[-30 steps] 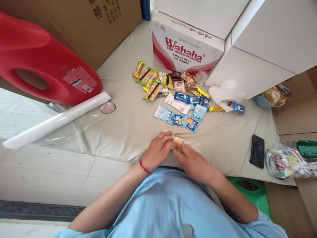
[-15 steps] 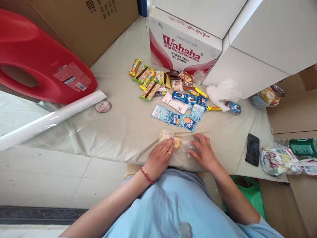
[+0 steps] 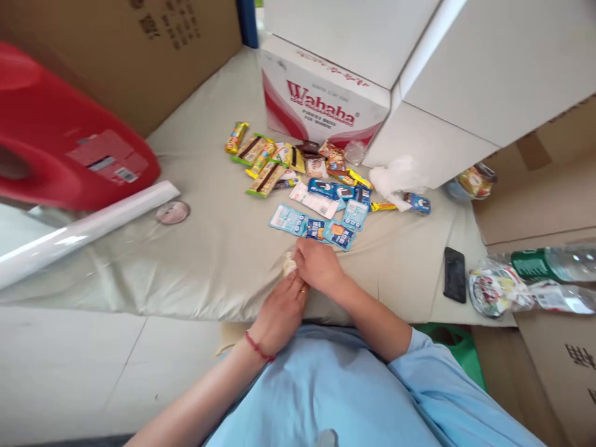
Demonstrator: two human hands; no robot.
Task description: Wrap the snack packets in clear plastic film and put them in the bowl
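At the near edge of the worktop (image 3: 209, 254), our left hand (image 3: 282, 310) lies fingers together on a pale wrapped snack (image 3: 288, 265), whose exposed end points leftward; its long axis is hidden beneath our hands. Our right hand (image 3: 320, 264), apart from the left half a second ago, now curls against its fingers; we cannot tell whether either grips. Beyond lie blue packets (image 3: 339, 235) bearing small characters, then a box (image 3: 321, 102) reading "Wahaha".

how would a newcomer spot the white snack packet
Find the Wahaha carton, then the snack pile in front. Beyond the pile's nearest blue sachets lies the white snack packet: long, barcoded at one end, unlike the shorter blue packets behind it.
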